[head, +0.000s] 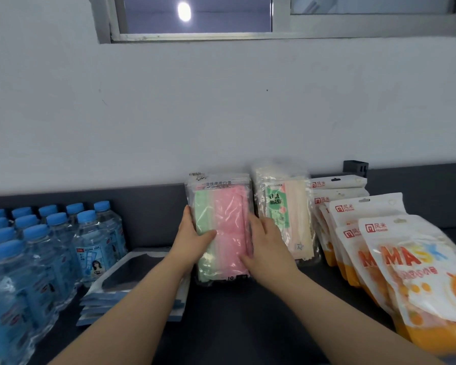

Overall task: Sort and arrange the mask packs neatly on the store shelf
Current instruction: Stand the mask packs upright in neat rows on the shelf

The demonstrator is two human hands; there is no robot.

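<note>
Fingers of the left hand curl round the left edge of the pink-and-green mask packs; the right hand clasps their right edge. The stack stands upright on the dark shelf, peach mask packs just right of the right fingers, orange pouches beyond.

The head view faces the wall from close over the shelf, edges perhaps distorted.
</note>
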